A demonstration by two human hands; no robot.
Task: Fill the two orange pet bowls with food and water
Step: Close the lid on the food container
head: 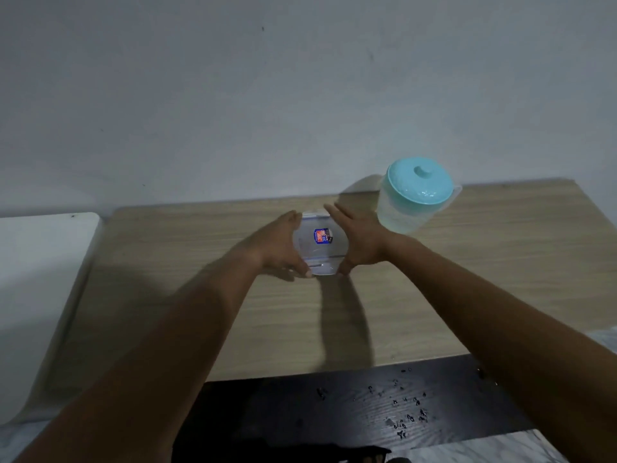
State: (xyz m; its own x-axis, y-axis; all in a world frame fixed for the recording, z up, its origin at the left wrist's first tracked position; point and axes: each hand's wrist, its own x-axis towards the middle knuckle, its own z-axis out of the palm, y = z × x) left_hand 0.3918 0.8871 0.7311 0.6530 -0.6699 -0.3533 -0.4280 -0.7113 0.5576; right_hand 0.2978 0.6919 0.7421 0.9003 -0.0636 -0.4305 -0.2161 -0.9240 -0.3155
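Light wood-grain laminate tabletop (207,315), matt, fine streaks; clear square plastic container (319,243) with printed paper-like label, smooth, slightly glossy; translucent plastic pitcher (400,212), frosted look, with smooth turquoise plastic lid (421,182), faint sheen; dark wood-grain board (300,409), semi-gloss, wet droplets; plain matt painted wall (300,78).

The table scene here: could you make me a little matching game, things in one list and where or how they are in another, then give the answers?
Things:
1. clear container
2. pitcher
3. dark board
4. left hand

Descriptions:
A. at the near edge, dotted with droplets
B. pressed on the container's left side
C. between both hands, blue label on its lid
D. at the table's back right, with a turquoise lid

Pairs: 1-C, 2-D, 3-A, 4-B
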